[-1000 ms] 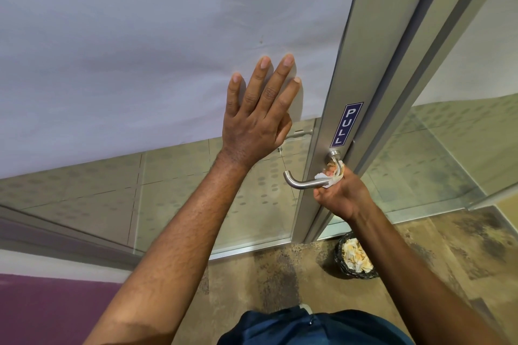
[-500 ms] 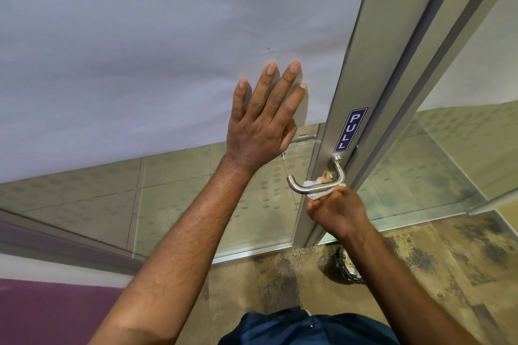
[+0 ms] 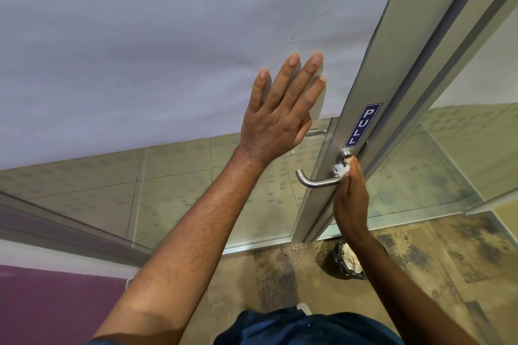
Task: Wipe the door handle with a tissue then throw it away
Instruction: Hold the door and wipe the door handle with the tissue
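While my left hand [image 3: 280, 117] lies spread flat against the frosted door panel [image 3: 140, 50], the whole door depends on that brace; if my palm slides on the smooth surface, the door could swing and pull the handle away from my wiping. Low on the floor to the right, the bin [image 3: 349, 263] sits mostly hidden behind my right forearm, so a blind toss could miss it. On the metal frame, the door handle [image 3: 316, 180] has a long lever I could leave unwiped. My right hand [image 3: 350, 199] pinches the tissue [image 3: 342, 169] against the handle's neck; so little shows that it could tear or slip out.
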Available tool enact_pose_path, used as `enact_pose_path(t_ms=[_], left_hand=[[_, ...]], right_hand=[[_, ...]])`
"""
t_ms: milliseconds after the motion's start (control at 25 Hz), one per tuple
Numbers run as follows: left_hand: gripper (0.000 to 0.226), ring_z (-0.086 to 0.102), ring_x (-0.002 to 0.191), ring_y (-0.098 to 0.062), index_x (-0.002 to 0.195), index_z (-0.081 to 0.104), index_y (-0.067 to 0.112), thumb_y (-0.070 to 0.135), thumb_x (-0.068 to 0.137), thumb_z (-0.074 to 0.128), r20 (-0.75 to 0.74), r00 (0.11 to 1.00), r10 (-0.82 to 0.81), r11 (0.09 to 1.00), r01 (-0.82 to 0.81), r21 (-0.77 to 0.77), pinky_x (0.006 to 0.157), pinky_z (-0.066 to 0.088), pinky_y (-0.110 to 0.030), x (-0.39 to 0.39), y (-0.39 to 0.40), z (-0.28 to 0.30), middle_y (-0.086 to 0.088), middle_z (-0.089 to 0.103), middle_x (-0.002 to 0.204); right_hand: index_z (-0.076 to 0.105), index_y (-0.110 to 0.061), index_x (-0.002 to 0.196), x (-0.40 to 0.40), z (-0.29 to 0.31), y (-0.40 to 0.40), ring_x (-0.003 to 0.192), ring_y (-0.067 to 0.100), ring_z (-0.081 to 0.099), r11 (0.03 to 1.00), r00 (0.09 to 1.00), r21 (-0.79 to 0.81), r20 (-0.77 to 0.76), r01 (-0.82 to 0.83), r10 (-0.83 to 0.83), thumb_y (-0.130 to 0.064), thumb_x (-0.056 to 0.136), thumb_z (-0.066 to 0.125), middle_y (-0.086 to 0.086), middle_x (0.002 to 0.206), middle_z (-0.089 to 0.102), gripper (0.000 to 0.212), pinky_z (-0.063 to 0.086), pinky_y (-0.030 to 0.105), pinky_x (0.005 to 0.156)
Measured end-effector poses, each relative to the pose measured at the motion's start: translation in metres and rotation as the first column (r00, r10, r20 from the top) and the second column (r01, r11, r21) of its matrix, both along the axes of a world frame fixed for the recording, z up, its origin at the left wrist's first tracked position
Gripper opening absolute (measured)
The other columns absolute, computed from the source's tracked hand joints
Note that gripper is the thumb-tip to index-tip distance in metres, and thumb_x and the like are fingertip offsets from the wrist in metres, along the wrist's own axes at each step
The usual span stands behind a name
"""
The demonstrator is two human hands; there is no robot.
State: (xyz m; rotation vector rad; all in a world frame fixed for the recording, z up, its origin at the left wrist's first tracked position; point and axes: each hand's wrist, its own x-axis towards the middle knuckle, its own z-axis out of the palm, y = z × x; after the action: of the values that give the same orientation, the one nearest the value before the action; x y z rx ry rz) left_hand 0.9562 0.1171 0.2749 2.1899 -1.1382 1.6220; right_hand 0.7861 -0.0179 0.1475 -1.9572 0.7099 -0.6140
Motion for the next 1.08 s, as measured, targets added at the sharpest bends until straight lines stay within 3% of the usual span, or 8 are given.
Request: enact_pose_path(t_ms=[80,160,280,360,520,640,840,1080], left_hand=[[0.068,-0.003,0.17,-0.028,0.161,0.042,0.019,0.02,0.094,0.059,0.002,1.0,0.006,1.0,-0.006,0.005,0.137,-0.01,-0.053,-0.001,0.0,0.001,-0.006,0.035,0.171],[0.069,0.008,0.168,-0.032,0.16,0.042,0.019,0.021,0.093,0.06,-0.001,1.0,0.005,1.0,-0.005,0.009,0.137,-0.011,-0.052,-0.001,0.0,0.001,-0.006,0.034,0.171],[0.07,0.016,0.162,-0.032,0.16,0.044,0.018,0.02,0.092,0.06,-0.001,1.0,0.006,1.0,-0.006,0.007,0.136,-0.009,-0.053,-0.003,0.0,0.002,-0.006,0.036,0.17],[0.07,0.016,0.161,-0.032,0.159,0.046,0.018,0.019,0.091,0.061,-0.001,1.0,-0.003,1.0,0.003,-0.001,0.136,-0.007,-0.053,-0.003,0.0,0.003,-0.006,0.038,0.17],[0.071,0.02,0.162,-0.035,0.159,0.049,0.017,0.02,0.089,0.064,-0.013,1.0,-0.007,1.0,0.007,0.014,0.136,-0.008,-0.053,-0.007,0.001,0.007,-0.008,0.043,0.17],[0.074,0.029,0.158,-0.035,0.16,0.046,0.016,0.021,0.088,0.065,-0.018,1.0,-0.009,0.999,0.009,0.04,0.135,-0.01,-0.053,-0.008,0.003,0.01,-0.009,0.048,0.168],[0.069,0.031,0.157,-0.034,0.159,0.046,0.015,0.018,0.091,0.06,-0.011,1.0,-0.02,0.999,0.02,0.03,0.136,-0.008,-0.052,-0.011,0.005,0.012,-0.009,0.049,0.168],[0.065,0.03,0.157,-0.033,0.156,0.057,0.015,0.018,0.091,0.06,-0.026,0.999,-0.019,0.999,0.02,0.046,0.135,-0.01,-0.051,-0.014,0.007,0.018,-0.008,0.048,0.168]], right_hand=[[0.037,-0.016,0.157,-0.007,-0.008,-0.013,0.143,0.022,0.047,0.985,0.995,-0.155,-0.077,-0.07,0.058,-0.04,0.112,0.027,0.008,0.16,0.046,0.052,0.04,0.035,0.114],[0.036,-0.016,0.157,-0.016,-0.012,-0.026,0.151,0.025,0.037,0.945,0.984,-0.293,-0.138,-0.146,0.109,-0.036,0.113,0.028,0.009,0.164,0.04,0.049,0.034,0.045,0.122],[0.04,-0.017,0.152,-0.025,-0.012,-0.037,0.157,0.026,0.025,0.793,0.947,-0.523,-0.237,-0.312,0.216,-0.03,0.11,0.03,0.011,0.163,0.041,0.045,0.024,0.055,0.127],[0.052,-0.018,0.142,-0.021,-0.005,-0.034,0.155,0.028,0.029,0.725,0.928,-0.587,-0.311,-0.359,0.207,-0.029,0.108,0.031,0.011,0.155,0.051,0.042,0.02,0.058,0.127],[0.064,-0.019,0.126,-0.018,0.007,-0.006,0.143,0.029,0.046,0.734,0.955,-0.631,-0.283,-0.252,0.084,-0.039,0.107,0.026,0.005,0.131,0.067,0.047,0.01,0.055,0.126],[0.056,-0.019,0.138,-0.02,0.003,0.027,0.14,0.027,0.048,0.751,0.962,-0.624,-0.27,-0.216,0.052,-0.044,0.106,0.024,0.006,0.137,0.061,0.053,0.013,0.053,0.123],[0.039,-0.014,0.153,0.0,-0.009,0.08,0.143,0.028,0.043,0.7,0.931,-0.683,-0.358,-0.208,-0.072,-0.032,0.101,0.039,0.009,0.147,0.055,0.055,0.024,0.054,0.12],[0.054,-0.006,0.139,0.019,-0.003,0.083,0.104,0.031,0.06,0.554,0.968,-0.823,-0.222,-0.122,-0.118,-0.027,0.108,0.041,0.015,0.11,0.065,0.04,0.04,0.055,0.104]])
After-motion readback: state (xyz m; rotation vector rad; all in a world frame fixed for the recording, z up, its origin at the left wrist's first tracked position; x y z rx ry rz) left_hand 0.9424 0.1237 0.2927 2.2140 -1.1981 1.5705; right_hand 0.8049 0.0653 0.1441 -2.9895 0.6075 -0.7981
